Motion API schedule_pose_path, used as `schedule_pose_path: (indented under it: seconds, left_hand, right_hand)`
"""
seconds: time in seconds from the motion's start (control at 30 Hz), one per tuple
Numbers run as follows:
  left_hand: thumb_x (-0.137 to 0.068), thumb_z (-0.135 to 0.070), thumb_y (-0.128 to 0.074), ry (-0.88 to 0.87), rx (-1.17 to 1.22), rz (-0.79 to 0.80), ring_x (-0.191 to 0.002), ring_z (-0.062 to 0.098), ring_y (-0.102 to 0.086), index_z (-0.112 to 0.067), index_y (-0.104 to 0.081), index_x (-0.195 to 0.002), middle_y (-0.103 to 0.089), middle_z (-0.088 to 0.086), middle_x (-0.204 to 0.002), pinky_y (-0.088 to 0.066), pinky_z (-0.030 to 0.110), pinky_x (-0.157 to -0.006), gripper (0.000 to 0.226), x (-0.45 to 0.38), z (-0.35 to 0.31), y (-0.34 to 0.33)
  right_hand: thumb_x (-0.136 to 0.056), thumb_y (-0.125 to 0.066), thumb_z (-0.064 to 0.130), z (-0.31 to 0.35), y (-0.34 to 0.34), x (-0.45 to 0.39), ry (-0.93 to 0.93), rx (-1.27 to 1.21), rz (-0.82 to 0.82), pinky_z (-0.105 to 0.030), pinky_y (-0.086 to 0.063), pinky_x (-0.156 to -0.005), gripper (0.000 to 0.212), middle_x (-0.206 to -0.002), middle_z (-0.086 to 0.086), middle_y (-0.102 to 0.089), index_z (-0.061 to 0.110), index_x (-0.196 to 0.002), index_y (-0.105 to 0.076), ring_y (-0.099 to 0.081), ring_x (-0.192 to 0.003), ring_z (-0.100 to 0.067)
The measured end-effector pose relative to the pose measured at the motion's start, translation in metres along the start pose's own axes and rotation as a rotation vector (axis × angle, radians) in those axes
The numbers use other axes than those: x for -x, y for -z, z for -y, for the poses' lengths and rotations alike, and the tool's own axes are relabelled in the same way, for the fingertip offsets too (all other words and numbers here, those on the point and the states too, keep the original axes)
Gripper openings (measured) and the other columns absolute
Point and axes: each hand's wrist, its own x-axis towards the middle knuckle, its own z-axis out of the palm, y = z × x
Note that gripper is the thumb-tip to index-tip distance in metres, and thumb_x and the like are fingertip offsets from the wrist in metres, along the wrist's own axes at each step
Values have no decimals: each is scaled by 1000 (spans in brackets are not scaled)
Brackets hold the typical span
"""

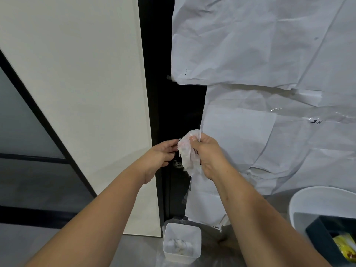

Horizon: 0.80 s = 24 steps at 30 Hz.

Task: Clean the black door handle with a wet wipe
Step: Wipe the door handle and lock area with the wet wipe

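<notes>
Door handle: black, set in the bare black strip of the door (179, 112), mostly hidden behind the two hands; only a small pale-flecked patch (177, 164) shows in the gap between them, so its shape cannot be told. Wet wipe (187, 151): white, crumpled, faint pink marks, hanging in front of the handle area. Right hand (209, 157): fingers closed on the wipe's right side, thumb pressed on its upper part, top of the wipe bunched above the thumb. Left hand (163, 153): fingertips curled in, pinching the wipe's upper left edge; whether this hand also touches the handle cannot be told. Both forearms bare, reaching up from the bottom of the view.

Door right of the black strip covered with creased white paper sheets (269, 54), taped, overlapping; small handwritten marks, not legible. Left of the strip, a black frame edge (146, 74), then a cream panel (77, 74), then a dark-framed glass panel (23, 132).

Floor below the hands: a white square tub (182, 245) holding white crumpled pieces. Lower right corner of the view: a white round bin (317, 199) with a dark box (327, 236) and a yellow packet (344, 247) inside.
</notes>
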Motion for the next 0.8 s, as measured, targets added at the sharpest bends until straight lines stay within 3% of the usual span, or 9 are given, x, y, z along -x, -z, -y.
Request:
schedule_pose_path:
  seconds: [0.13, 0.23, 0.33, 0.43, 0.53, 0.63, 0.7, 0.8]
  left_hand:
    - [-101, -8, -53, -49, 46, 20, -114, 10, -60, -31, -41, -143, -67, -9, -117, -44, 31, -98, 49, -5, 6, -2]
    - [-100, -4, -54, -70, 99, -35, -97, 16, -63, -22, -44, -140, -62, 2, -89, -50, 35, -97, 45, -7, 7, -2]
    - [-101, -1, -50, -54, 175, -86, -88, 23, -57, -18, -50, -129, -53, 12, -91, -54, 34, -83, 32, -6, 5, -2]
    - [-102, -2, -48, -25, 182, -116, -81, 23, -54, -16, -61, -105, -57, 11, -92, -52, 30, -67, 20, -3, 4, -1]
    - [-101, -4, -47, 24, 229, -145, -79, 23, -57, -14, -69, -99, -63, 12, -93, -51, 34, -70, 24, -2, 4, -2]
    - [-96, -9, -59, 23, 247, -145, -89, 25, -66, -12, -68, -106, -69, 11, -102, -55, 37, -83, 13, -1, 3, -4]
    - [-89, -12, -73, 4, 129, -139, -99, 26, -68, -16, -68, -107, -69, 8, -108, -57, 40, -90, 20, -2, 6, -4]
    - [-85, -17, -78, 43, -38, -176, -97, 25, -68, -20, -72, -100, -72, 5, -101, -58, 40, -88, 16, -2, 8, -2]
  right_hand:
    - [-97, -51, 22, 4, 0, 2, 13, -73, 44, -44, -55, -85, 18, -95, -5, -74, 19, -100, -68, -70, -90, -23]
    - [-95, -51, 26, 2, -2, -1, 27, 23, -55, -46, -55, -84, 17, -103, -4, -70, 22, -109, -60, -67, -92, -23]
    - [-93, -51, 23, -1, -1, -1, 64, 112, -177, -38, -55, -77, 27, -107, 1, -58, 38, -114, -42, -60, -91, -18]
    - [-95, -47, 17, -1, 2, 5, 95, 83, -139, -26, -46, -63, 28, -101, 0, -56, 41, -109, -50, -54, -82, -14]
    - [-95, -52, 18, 2, 6, 11, 66, 72, 54, -18, -47, -68, 21, -102, 8, -63, 28, -108, -65, -58, -89, -8]
    - [-90, -61, 23, 0, 8, 9, 63, 327, 200, -30, -50, -89, 29, -116, 2, -61, 25, -119, -60, -57, -106, -14]
    - [-89, -60, 18, 1, 7, 10, 116, 526, 158, -27, -53, -79, 21, -105, -3, -64, 22, -109, -65, -60, -96, -17]
    - [-89, -61, 17, 3, 7, 10, 263, 680, 40, -15, -42, -59, 14, -94, -6, -68, 9, -93, -72, -62, -86, -17]
